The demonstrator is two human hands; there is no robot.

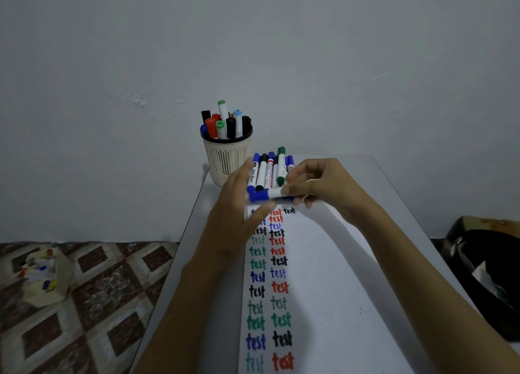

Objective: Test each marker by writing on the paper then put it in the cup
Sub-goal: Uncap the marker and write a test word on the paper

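A blue-capped white marker (266, 195) lies sideways in the air between both hands, just above the top of the paper (318, 275). My left hand (239, 213) grips its blue cap end; my right hand (312, 183) pinches the white barrel. Behind them a row of several markers (270, 169) lies on the table. The cream slotted cup (226, 159) stands at the table's far left corner, holding several markers (223, 121). Two columns of the word "test" in blue, red, black and green run down the paper.
The grey table (394, 193) stands against a white wall. A black bag (484, 275) lies at the right edge. On the patterned floor to the left sits an open box (45, 275) with coloured items.
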